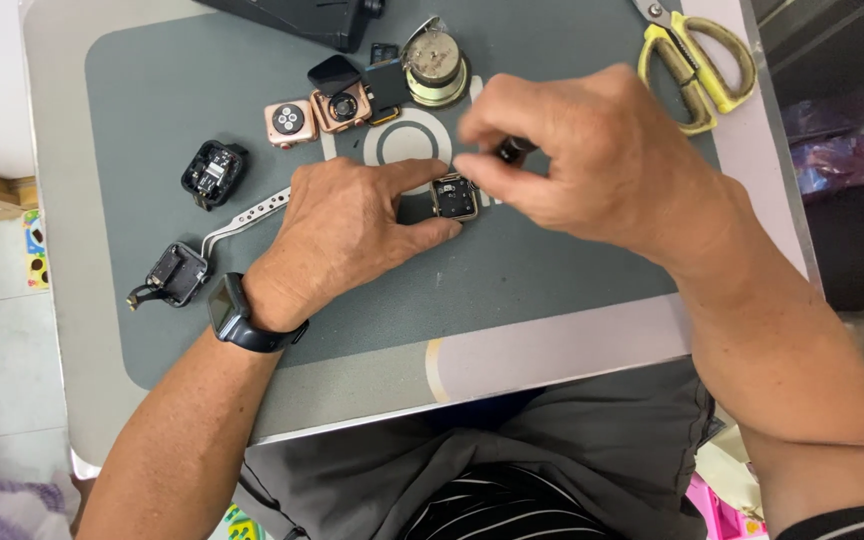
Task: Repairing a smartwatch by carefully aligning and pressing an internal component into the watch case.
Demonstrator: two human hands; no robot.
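At frame centre on the grey mat, the left hand (pixel 352 225) pinches a small square gold-rimmed watch case (pixel 454 196); the right hand (pixel 592 160) closes its fingers on a thin dark tool (pixel 512 150) above it.

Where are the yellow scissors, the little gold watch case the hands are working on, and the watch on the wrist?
yellow scissors (pixel 704 62), head view, on the yellow handle loops.
gold watch case (pixel 454 197), head view, on its open middle, between the fingers of both hands.
wrist watch (pixel 226 310), head view, on its dark screen, left wrist.
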